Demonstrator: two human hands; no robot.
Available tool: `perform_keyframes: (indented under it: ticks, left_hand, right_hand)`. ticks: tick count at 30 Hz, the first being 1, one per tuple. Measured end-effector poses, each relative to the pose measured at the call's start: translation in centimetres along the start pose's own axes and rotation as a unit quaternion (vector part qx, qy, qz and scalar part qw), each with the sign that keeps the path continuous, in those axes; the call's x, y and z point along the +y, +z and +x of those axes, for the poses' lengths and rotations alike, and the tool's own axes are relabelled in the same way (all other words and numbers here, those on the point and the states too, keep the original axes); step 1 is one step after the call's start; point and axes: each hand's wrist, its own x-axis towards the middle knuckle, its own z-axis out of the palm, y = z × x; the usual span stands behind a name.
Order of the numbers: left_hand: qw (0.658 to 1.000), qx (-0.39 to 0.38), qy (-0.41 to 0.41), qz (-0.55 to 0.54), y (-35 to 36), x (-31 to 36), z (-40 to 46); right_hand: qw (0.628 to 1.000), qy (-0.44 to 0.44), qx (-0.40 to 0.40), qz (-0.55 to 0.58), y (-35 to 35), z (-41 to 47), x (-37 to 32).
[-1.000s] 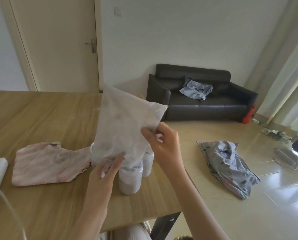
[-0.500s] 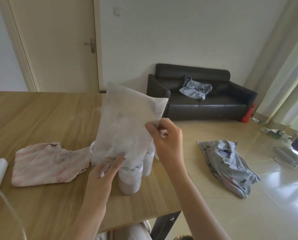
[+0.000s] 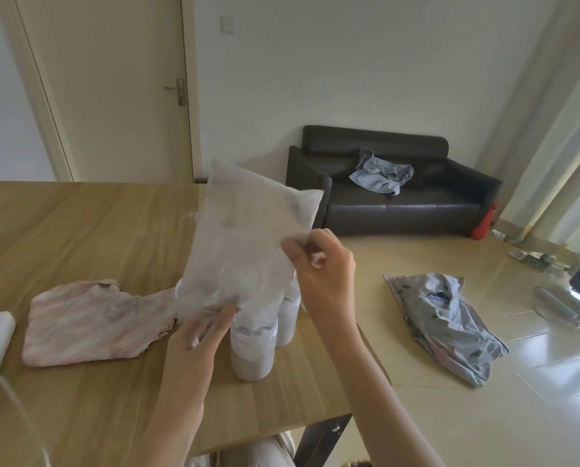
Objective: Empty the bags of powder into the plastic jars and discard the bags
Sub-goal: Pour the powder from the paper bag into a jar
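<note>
The right hand (image 3: 322, 264) is raised, its grip pinching the right edge of the translucent bag (image 3: 248, 237). The left hand (image 3: 201, 332) reaches up from below and pinches the bag's lower edge. The bag hangs tilted, mouth down, over the front jar (image 3: 253, 352), which holds pale powder. A second jar (image 3: 288, 315) stands just behind; possibly a third is hidden behind the bag. Left of the front jar a pink cloth (image 3: 93, 325) lies on the tabletop (image 3: 79, 224).

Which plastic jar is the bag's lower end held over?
The nearer jar, closest to the table's front edge; the bag hangs above its open mouth, the other jar stands behind.
</note>
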Motion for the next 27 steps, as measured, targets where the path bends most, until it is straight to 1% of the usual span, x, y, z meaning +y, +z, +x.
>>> perform_keyframes:
  ticks: [1,3,4,6,8,9,12,13,14,16,18,21,23,27]
  left_hand:
    - [1.0,0.001,-0.001,-0.001,0.0,-0.1,0.0]
    - [1.0,0.005,-0.001,-0.004,-0.1,-0.1,0.0]
    - [1.0,0.005,-0.004,-0.005,-0.1,-0.1,0.0]
    - [1.0,-0.007,-0.004,-0.004,-0.1,0.0,-0.1]
    - [1.0,-0.011,-0.004,-0.002,-0.1,0.0,-0.1]
    - [1.0,-0.01,-0.007,-0.001,-0.1,0.1,-0.1]
    - [1.0,-0.015,-0.011,0.0,-0.2,0.1,0.0]
    - [1.0,-0.015,-0.013,-0.005,-0.2,0.1,0.0]
    - [1.0,-0.015,-0.017,-0.011,-0.1,0.1,-0.1]
    - [0.999,-0.019,-0.023,-0.026,0.0,0.4,-0.1]
    - [0.999,-0.016,-0.025,-0.042,0.3,0.6,-0.1]
    - [0.997,-0.02,-0.017,-0.074,0.6,1.1,-0.3]
    - [0.997,-0.017,-0.008,-0.073,0.6,1.2,-0.4]
    - [0.997,0.002,0.0,-0.071,0.9,1.6,-0.5]
  right_hand:
    - [1.0,-0.002,0.003,0.001,-0.1,0.0,-0.1]
    - [0.999,0.002,-0.041,0.014,0.1,-0.1,-0.4]
    - [0.999,0.001,-0.033,0.015,0.1,-0.1,-0.4]
    - [1.0,-0.001,0.012,0.011,-0.1,0.1,-0.2]
    - [0.999,0.019,-0.041,0.016,0.1,0.3,-0.3]
    - [0.998,0.022,-0.052,0.012,0.2,0.1,-0.3]
    - [0.999,0.009,0.036,0.026,0.2,0.0,-0.2]
    - [0.999,0.008,0.03,0.037,0.2,-0.1,-0.3]
    - [0.999,0.013,0.004,0.05,0.4,-0.3,-0.4]
    - [0.994,0.032,-0.051,0.094,0.5,-1.2,-0.6]
    - [0.986,0.061,-0.071,0.135,0.5,-2.2,-0.5]
    - [0.978,0.112,-0.064,0.164,0.6,-3.9,0.1]
    - [0.976,0.134,-0.055,0.162,0.7,-4.8,0.2]
    - [0.969,0.153,-0.025,0.194,1.1,-5.8,0.4]
